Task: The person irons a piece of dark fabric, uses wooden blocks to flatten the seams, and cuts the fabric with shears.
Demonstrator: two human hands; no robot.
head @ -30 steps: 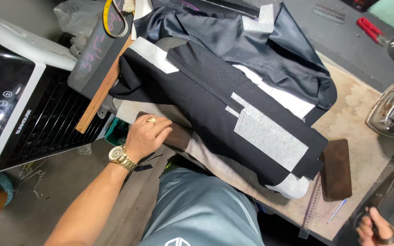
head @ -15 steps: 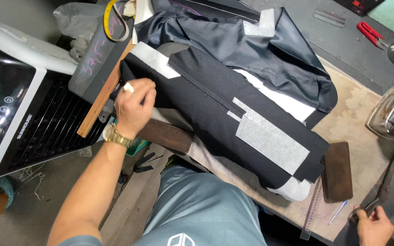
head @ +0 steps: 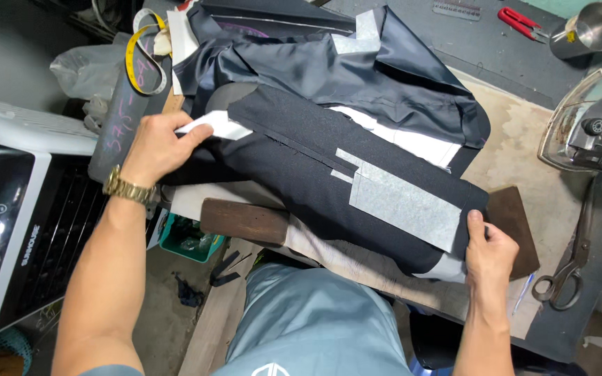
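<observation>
A black jacket panel (head: 315,160) with pale grey interfacing patches (head: 402,202) lies draped over a padded pressing board, on top of a dark wooden block (head: 245,220). My left hand (head: 155,145), with a gold watch on the wrist, grips the panel's left end where a white strip sticks out. My right hand (head: 488,245) pinches the panel's right end next to a brown wooden pad (head: 517,223). Shiny dark lining (head: 357,76) is bunched behind the panel.
A steam iron (head: 590,129) stands at the right, with scissors (head: 567,268) below it. A metal cup (head: 590,28) and red clippers (head: 520,22) sit at the back. A yellow tape measure (head: 139,66) hangs at the left, above a white appliance (head: 8,230).
My left hand moved from the panel's lower edge up to its left end. My right hand left the scissors and took hold of the right end. The panel now lies stretched over the block.
</observation>
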